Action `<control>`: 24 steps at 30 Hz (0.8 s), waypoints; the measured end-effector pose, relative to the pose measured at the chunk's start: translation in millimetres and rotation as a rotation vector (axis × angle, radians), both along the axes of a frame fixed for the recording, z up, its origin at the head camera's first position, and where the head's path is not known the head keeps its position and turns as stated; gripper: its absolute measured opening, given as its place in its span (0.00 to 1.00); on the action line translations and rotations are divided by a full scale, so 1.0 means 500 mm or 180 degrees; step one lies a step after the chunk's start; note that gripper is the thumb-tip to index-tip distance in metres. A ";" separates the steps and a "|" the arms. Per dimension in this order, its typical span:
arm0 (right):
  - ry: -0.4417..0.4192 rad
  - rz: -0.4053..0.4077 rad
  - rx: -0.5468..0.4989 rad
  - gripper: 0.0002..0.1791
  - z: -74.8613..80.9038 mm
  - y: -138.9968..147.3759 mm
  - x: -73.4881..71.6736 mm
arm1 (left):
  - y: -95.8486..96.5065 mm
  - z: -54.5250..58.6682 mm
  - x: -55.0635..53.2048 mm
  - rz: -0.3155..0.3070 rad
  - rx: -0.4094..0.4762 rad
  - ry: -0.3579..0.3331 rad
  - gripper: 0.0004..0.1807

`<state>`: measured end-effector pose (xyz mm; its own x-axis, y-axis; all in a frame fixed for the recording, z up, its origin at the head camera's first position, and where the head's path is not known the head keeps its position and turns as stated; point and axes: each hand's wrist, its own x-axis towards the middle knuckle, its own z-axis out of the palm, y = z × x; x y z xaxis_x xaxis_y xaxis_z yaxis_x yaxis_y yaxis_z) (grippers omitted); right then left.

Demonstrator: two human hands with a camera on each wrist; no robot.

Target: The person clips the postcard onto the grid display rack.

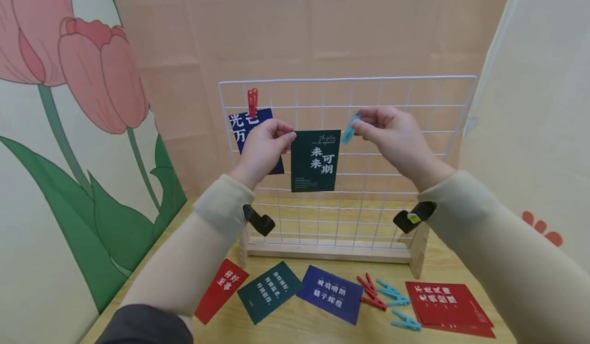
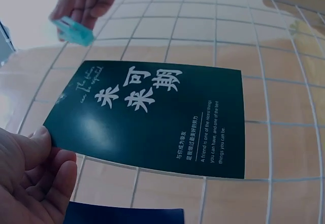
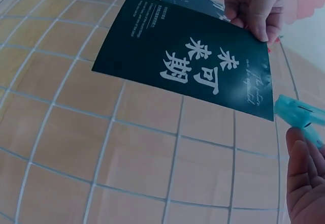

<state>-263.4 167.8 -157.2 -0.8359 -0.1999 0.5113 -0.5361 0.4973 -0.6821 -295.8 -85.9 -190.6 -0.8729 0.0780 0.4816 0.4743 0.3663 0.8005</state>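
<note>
A dark green card (image 1: 315,167) with white characters is pinched at its upper left corner by my left hand (image 1: 267,147), in front of the white wire grid (image 1: 369,172). Just right of the card, my right hand (image 1: 396,136) holds a light blue clothespin (image 1: 350,129) between thumb and fingers. In the right wrist view the clothespin (image 3: 299,115) sits close to the card's corner. Behind my left hand, a navy card (image 1: 237,129) hangs on the grid, tilted, under a red clothespin (image 1: 252,102).
On the wooden table below lie a red card (image 1: 221,287), a green card (image 1: 269,293), a blue card (image 1: 331,293) and a stack of red cards (image 1: 449,308). Red clothespins (image 1: 371,293) and light blue clothespins (image 1: 405,321) lie between. A wooden base (image 1: 327,252) supports the grid.
</note>
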 end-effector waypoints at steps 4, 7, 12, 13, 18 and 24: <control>0.0020 0.0063 -0.0143 0.29 0.018 -0.005 -0.007 | 0.006 0.017 -0.008 0.0067 -0.0031 0.0109 0.07; 0.0029 0.0113 -0.0262 0.29 0.031 -0.009 -0.012 | 0.009 0.028 -0.011 0.0123 -0.0107 0.0167 0.08; 0.0034 0.0109 -0.0371 0.29 0.050 -0.014 -0.018 | 0.015 0.045 -0.010 0.0309 -0.0338 0.0230 0.09; 0.0032 0.0093 -0.0373 0.29 0.053 -0.015 -0.020 | 0.016 0.048 -0.010 0.0356 -0.0373 0.0232 0.10; 0.0031 0.0042 -0.0362 0.28 0.068 -0.025 -0.024 | 0.021 0.058 -0.010 0.0527 -0.0362 0.0225 0.10; 0.0071 0.0015 -0.0511 0.26 0.079 -0.037 -0.032 | 0.018 0.064 -0.021 0.0682 -0.0312 0.0233 0.10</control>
